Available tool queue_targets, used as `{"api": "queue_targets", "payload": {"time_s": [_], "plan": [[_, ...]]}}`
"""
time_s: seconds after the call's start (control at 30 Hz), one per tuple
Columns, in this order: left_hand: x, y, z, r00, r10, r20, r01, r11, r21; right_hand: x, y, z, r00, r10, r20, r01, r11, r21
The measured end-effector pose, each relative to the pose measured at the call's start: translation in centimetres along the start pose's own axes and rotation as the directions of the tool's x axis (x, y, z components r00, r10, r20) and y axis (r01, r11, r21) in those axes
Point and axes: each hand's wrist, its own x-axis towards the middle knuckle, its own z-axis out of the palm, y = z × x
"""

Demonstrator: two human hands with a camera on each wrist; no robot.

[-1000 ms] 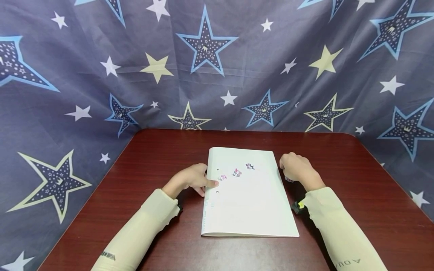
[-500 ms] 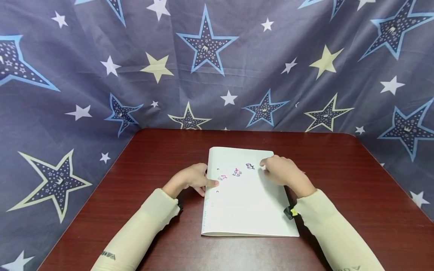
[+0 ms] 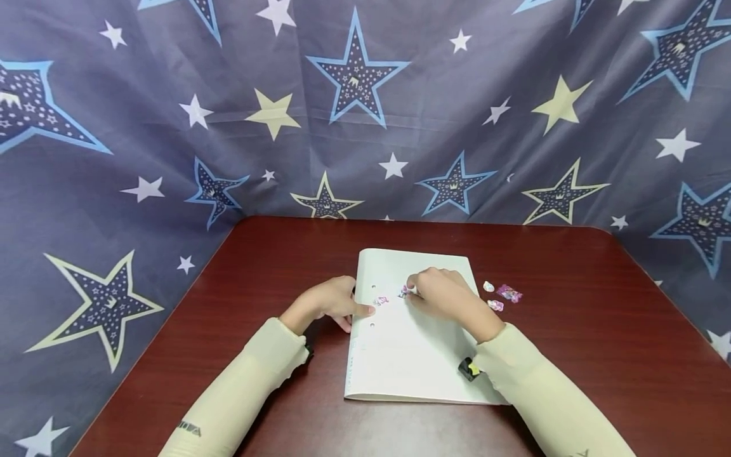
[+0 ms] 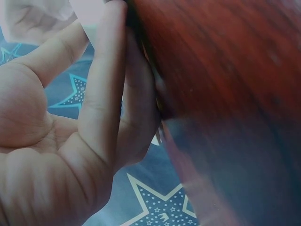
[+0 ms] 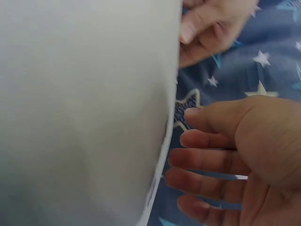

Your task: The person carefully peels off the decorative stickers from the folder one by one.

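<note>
1. So, my left grip [image 3: 328, 304] is flat on the table [image 3: 571, 355] at the left edge of the white sheet [image 3: 411, 362]. The fingers are pretty much straight, with one fingertip pressing down on the paper by the punched holes. It's pinning, not grabbing.
2. My right grip [image 3: 442, 298] is over the upper middle of the sheet, fingers curled down onto a small pink sticker [image 3: 404, 291]. I honestly can't tell whether I'm pinching it or just pressing it. The wrist view only shows loosely bent fingers beside the paper's edge.
3. There's a second little sticker [image 3: 380, 300] on the sheet just left of that one, close to my left fingertip. It looks flat.
4. Three loose stickers [image 3: 508, 293] sit on the bare table just off the sheet's right edge, clear of both hands.
5. My read on progress is early to middle. One sticker looks settled on the paper, one is under my fingers right now, and the three on the wood haven't been touched. Most of the sheet is blank.
6. The starry cloth [image 3: 354, 82] hangs behind everything.
</note>
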Motion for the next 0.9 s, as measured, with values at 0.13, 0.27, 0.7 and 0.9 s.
{"api": "queue_targets", "payload": {"time_s": [0.13, 0.27, 0.7, 0.9], "plan": [[0.1, 0.1, 0.0, 1.0, 0.003, 0.01, -0.003, 1.0, 0.002, 1.1, -1.1, 0.6, 0.999, -0.043, 0.01, 0.044, 0.998, -0.048], [0.1, -0.1, -0.1, 1.0, -0.005, 0.009, 0.005, 1.0, 0.004, 2.3, -2.2, 0.8, 0.996, -0.084, 0.032, 0.086, 0.994, -0.071], [0.0, 0.0, -0.2, 1.0, 0.007, 0.007, -0.007, 0.999, 0.035, 3.8, -4.0, 0.5, 0.982, -0.16, 0.101, 0.171, 0.979, -0.112], [-0.1, 0.1, -0.2, 1.0, 0.015, 0.009, -0.016, 0.999, 0.038, 4.0, -4.2, 0.4, 0.978, -0.152, 0.144, 0.175, 0.972, -0.16]]}}
